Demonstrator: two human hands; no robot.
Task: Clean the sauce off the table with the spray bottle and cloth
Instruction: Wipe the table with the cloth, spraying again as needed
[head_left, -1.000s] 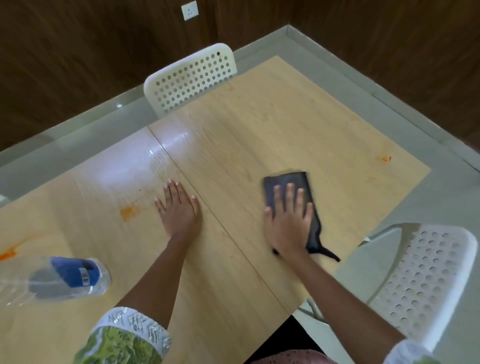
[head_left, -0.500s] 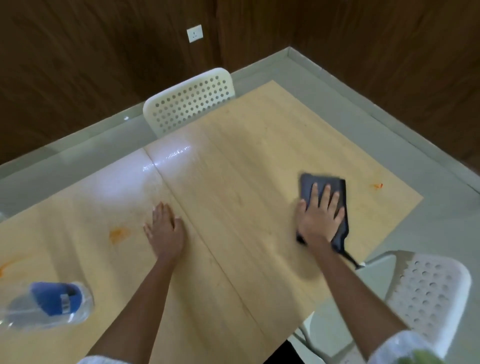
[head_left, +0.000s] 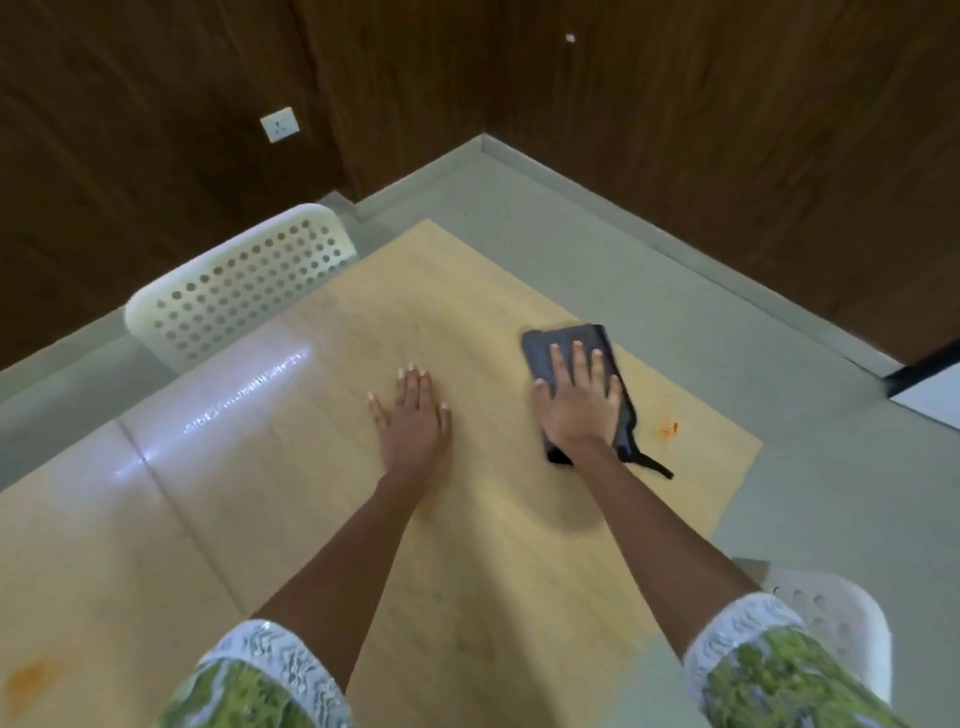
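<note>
A dark folded cloth (head_left: 550, 349) lies on the wooden table (head_left: 322, 519) near its far right end. My right hand (head_left: 579, 402) presses flat on the cloth with straight fingers. A small orange-red sauce spot (head_left: 669, 429) sits just right of the cloth, close to the table's right edge. My left hand (head_left: 413, 418) rests flat on the bare wood to the left of the cloth. Another faded orange sauce smear (head_left: 28, 678) shows at the lower left. The spray bottle is out of view.
A white perforated chair (head_left: 234, 291) stands behind the table's far side. Another white chair (head_left: 841, 618) is at the lower right below my right sleeve. Grey floor surrounds the table, with dark wood walls beyond.
My right hand has slid the cloth further toward the table's far right end, near the red spot. My left hand has moved right too. The view shifted and the spray bottle left the frame.
</note>
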